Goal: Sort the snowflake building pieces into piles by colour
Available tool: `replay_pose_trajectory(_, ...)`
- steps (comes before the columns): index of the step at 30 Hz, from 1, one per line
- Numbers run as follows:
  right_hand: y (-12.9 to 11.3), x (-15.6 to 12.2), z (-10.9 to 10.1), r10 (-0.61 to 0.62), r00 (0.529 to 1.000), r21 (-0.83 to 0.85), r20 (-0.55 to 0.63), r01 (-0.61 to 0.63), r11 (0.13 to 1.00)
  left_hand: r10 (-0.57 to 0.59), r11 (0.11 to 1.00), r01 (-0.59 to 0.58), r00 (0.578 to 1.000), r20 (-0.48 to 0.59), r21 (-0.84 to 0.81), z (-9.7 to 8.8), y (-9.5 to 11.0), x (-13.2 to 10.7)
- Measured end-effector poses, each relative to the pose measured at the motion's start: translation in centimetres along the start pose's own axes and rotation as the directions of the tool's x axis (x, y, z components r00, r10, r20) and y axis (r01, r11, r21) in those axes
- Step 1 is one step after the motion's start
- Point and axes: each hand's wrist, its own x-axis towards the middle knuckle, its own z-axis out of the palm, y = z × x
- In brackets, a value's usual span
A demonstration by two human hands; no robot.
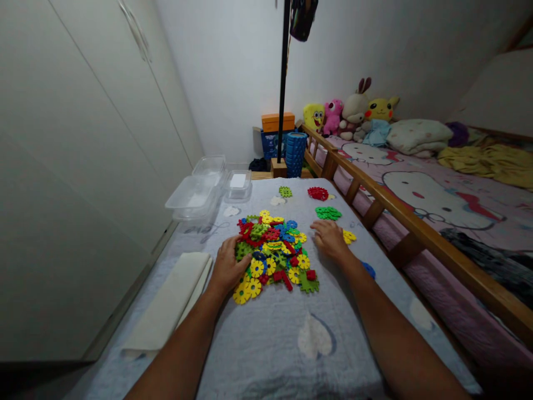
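A mixed pile of plastic interlocking building pieces (272, 247), with yellow and blue notched discs, green squares and red pieces, lies on the cloth-covered table. At the pile's left edge rests my left hand (230, 264), thumb spread away from the fingers, touching the outer pieces. My right hand (331, 239) lies just right of the pile, fingers stretched out and nothing visible in them. Beyond it sit sorted groups: bright green pieces (328, 213), red pieces (318, 193) and olive-green squares (285, 191). Yellow discs (348, 237) and blue discs (368, 270) are partly hidden by my right arm.
Clear plastic containers (191, 194) stand at the table's back left, beside a smaller lidded box (239, 183). A folded cream cloth (172, 300) lies left of my forearm. A wooden bed rail (375, 203) borders the right side; a black pole (283, 83) rises behind the table.
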Motion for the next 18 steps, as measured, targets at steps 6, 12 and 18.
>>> replay_pose_trajectory(6, -2.9, 1.6, 2.7, -0.107, 0.988, 0.087, 0.11, 0.098, 0.991, -0.014, 1.0, 0.014, 1.0, -0.008, 0.02, 0.1, 0.1, 0.0)
replay_pose_trajectory(12, -2.8, 4.0, 3.8, -0.09, 0.984, 0.132, 0.155, 0.07, 0.989, -0.005, 0.999, 0.005, 1.0, 0.004, 0.035, 0.0, 0.2, -0.1)
replay_pose_trajectory(18, -3.2, 4.1, 3.7, -0.074, 0.985, 0.081, 0.155, 0.062, 0.995, 0.002, 1.0, -0.002, 1.0, 0.009, 0.029, -0.1, 0.2, -0.1)
